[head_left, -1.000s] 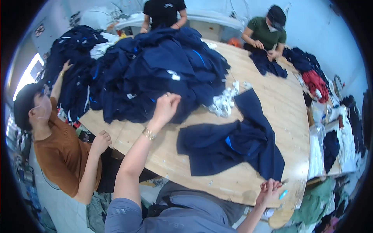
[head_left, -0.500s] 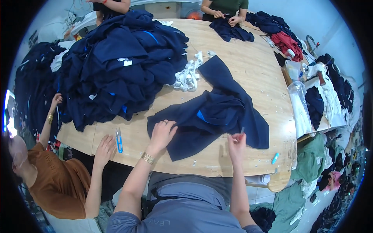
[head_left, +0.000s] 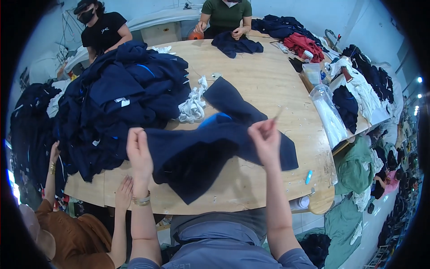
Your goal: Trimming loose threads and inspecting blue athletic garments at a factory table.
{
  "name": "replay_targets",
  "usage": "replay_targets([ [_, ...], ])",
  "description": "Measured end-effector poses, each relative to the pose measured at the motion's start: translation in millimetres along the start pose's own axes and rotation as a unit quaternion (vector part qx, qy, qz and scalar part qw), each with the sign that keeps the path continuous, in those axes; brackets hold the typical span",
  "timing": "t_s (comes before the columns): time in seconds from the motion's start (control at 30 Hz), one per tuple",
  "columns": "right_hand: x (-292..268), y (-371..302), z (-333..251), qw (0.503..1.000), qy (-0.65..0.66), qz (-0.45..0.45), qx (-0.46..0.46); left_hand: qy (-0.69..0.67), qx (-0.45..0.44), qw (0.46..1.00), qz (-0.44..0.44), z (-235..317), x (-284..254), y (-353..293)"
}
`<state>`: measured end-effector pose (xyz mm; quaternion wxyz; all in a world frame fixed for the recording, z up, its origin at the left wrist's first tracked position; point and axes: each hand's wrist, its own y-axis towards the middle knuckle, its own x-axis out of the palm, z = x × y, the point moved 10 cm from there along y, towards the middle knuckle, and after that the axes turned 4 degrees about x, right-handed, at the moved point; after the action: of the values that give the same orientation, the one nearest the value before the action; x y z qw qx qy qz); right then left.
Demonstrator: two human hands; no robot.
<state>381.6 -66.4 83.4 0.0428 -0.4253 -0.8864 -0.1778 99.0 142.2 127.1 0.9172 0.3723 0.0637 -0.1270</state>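
A navy garment (head_left: 197,148) with a bright blue strip stretches across the table in front of me, partly lifted. My left hand (head_left: 139,150) is closed on its left edge and holds it up. Closed in a pinch, my right hand (head_left: 265,139) is at the garment's right part. A thin, pointed thing (head_left: 278,112), blurred, sticks up from its fingers; its kind is unclear. Whether those fingers also grip the cloth, I cannot tell. One navy panel lies flat beyond, on the wooden table (head_left: 268,193).
A large heap of navy garments (head_left: 116,98) rises at the left. White strips (head_left: 193,105) lie beside it. A light-blue capped tool (head_left: 309,177) is near the right edge. A co-worker in brown (head_left: 80,233) sits close at my left; two others are across the table.
My left hand has risen leftward, lifting the garment's near side off the table. The right hand has moved up. The blue snips at the left no longer show. The view has shifted.
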Motion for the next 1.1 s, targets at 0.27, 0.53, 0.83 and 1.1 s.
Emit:
replay_targets([
  [0.27,-7.7,-12.6,-52.2,0.999,0.021,-0.024,0.01,0.282,0.067,0.957,0.012,73.0,0.4,41.9],
  [0.53,-105.6,-95.1,108.8,0.964,-0.186,0.1,0.163,0.056,-0.116,0.925,-0.358,-11.9,121.6,-97.0],
  [0.83,-140.5,-161.0,124.8,0.946,-0.143,0.191,0.221,0.044,-0.14,0.878,-0.455,-17.2,227.8,-173.2],
  [1.1,-50.4,-113.4,88.3,0.965,-0.221,0.059,0.13,-0.252,-0.479,0.75,-0.381,-28.6,231.6,-203.0],
])
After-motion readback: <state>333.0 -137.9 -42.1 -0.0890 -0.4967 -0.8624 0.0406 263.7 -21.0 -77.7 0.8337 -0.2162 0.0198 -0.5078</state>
